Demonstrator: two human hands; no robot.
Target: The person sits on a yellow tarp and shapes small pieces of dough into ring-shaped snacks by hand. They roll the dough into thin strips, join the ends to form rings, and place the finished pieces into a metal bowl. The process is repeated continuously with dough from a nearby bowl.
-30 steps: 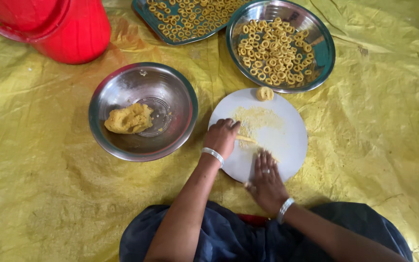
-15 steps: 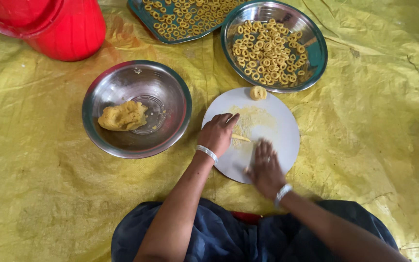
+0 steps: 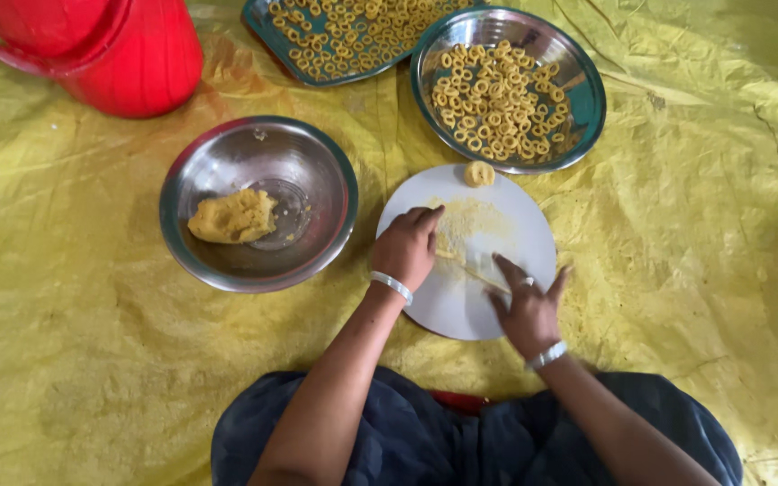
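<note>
- Left hand (image 3: 405, 245) rests on the left edge of the white plate (image 3: 524, 225), fingers curled, fingertips on the near end of a thin dough strand (image 3: 472, 266); grip narrow, pinching that end as far as can be seen
- Right hand (image 3: 528, 306) lies flat over the strand's right part, fingers spread, palm down; grip wide, nothing clasped
- Strand lies across the plate's middle, running from the left hand's fingertips down-right under the right hand
- Plate centre shows a pale yellow floury smear (image 3: 472, 220); a small dough ball (image 3: 478, 173) sits at the far rim
- Steel bowl (image 3: 317, 153) left of the plate, just beside it, holds a dough lump (image 3: 231, 216) in its left half
- Steel dish (image 3: 587, 99) beyond the plate, almost touching its far rim, filled with small dough rings (image 3: 497, 94)
- Tray (image 3: 258, 22) with more rings at top edge, partly out of view
- Red bucket (image 3: 128, 54) at top left
- All sit on a yellow sheet (image 3: 74, 342) on the floor
- Bangle on each wrist; dark clothing at bottom edge
</note>
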